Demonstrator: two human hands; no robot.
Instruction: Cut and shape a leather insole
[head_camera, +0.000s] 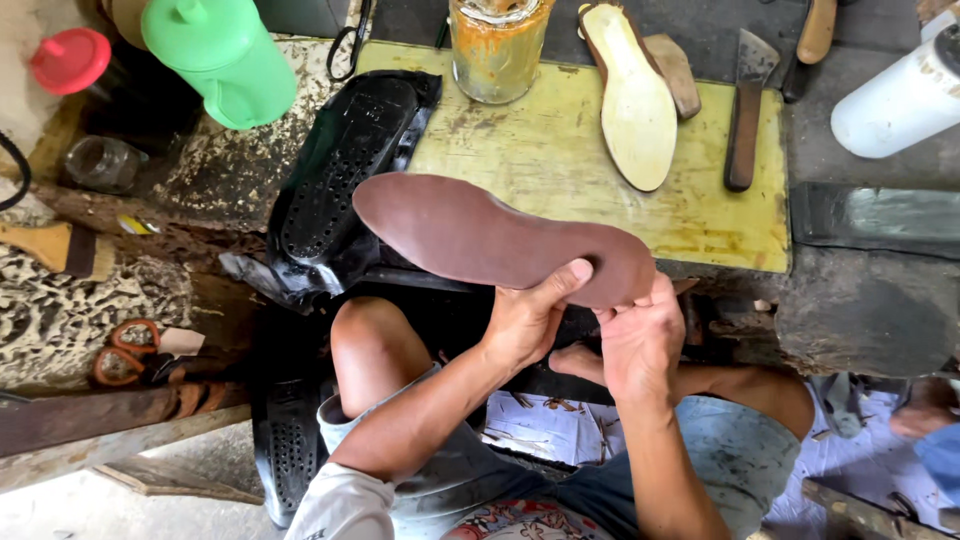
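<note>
A yellow-topped work board (560, 150), scuffed and stained, fills the upper middle of the view, with a dark stone slab (870, 300) to its right. Draped over the board's left end is a black perforated rubber sheet (345, 170), cut roughly to a sole outline. In front of it, held up above the person's bare knees, is the brown leather sole piece (490, 235), lying nearly flat with its broad toe end pointing left and its heel end to the right. Both hands grip that heel end: the left hand (525, 320) is closed on it from below, thumb pressed across the top face, and the right hand (640, 340) pinches the rim just beside it, fingers curled under. A green plastic jug (225, 60) stands at the upper left, and a white plastic bottle (900, 100) lies tilted at the upper right. On the board rest 1 pale insole (635, 100), a glue-smeared glass jar (497, 50) and a wooden-handled knife (745, 120). A small red-capped container (70, 60) sits at the far left.
</note>
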